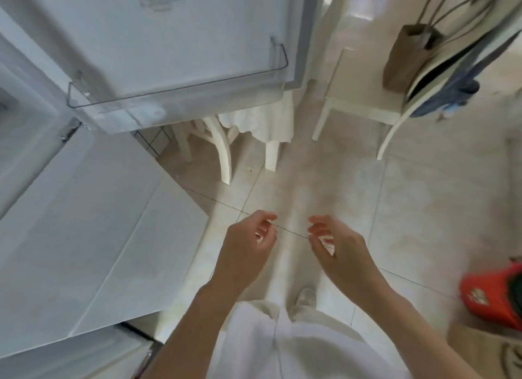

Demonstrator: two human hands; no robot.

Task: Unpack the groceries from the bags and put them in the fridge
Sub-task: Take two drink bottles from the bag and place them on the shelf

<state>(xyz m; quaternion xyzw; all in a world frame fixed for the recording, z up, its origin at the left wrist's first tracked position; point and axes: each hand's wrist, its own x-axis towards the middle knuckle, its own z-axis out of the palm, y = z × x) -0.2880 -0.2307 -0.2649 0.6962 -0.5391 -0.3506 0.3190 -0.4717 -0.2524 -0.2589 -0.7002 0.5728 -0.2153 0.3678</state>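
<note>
My left hand [247,250] and my right hand [337,247] hover side by side over the pale tiled floor, fingers loosely curled and apart, nothing in either. The white fridge door [158,33] stands open at the upper left, with an empty clear door shelf [175,96] along its lower edge. A brown paper bag [406,56] with long handles stands on a white chair at the upper right. A red bag [491,296] lies at the right edge, above another brown paper bag [485,353] in the bottom right corner.
The lower white freezer door [84,237] fills the left side. A white chair [358,96] holds the bag, with dark and white cloth [452,87] hanging beside it. White table legs and a lace cloth [254,121] sit behind the fridge door. My white-trousered legs and shoe [305,296] are below.
</note>
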